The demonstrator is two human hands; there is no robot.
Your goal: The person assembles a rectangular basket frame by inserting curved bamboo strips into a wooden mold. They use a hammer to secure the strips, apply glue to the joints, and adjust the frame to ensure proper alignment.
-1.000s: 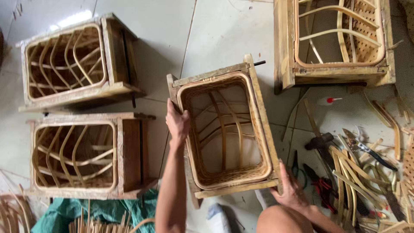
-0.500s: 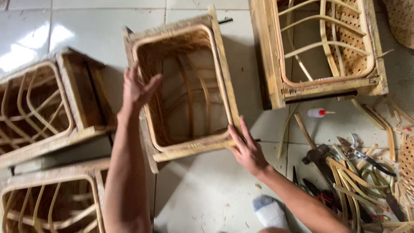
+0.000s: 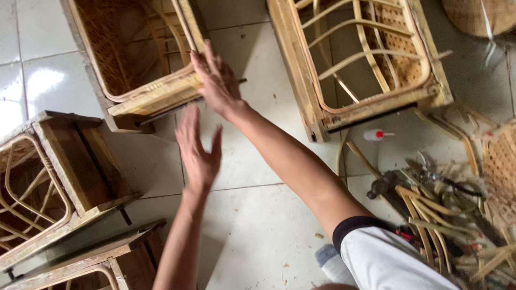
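Pressing right hand on rattan frame.

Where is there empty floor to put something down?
Bare white tiled floor lies below the left hand, between the wooden rattan-frame stools and the sleeve. Another strip runs between the two woven rattan boxes. The right side is crowded with rattan strips and tools.

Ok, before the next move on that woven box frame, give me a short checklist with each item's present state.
1. Right hand in contact with the woven box frame: ok, fingers lie on its near rim.
2. Left hand on the frame: not ok, it is open and off it, above the tiled floor.
3. Firm grip: cannot tell, the fingers look flat.
4. Space from the second frame: ok, floor shows between.
5. Tool pile away from both hands: ok.
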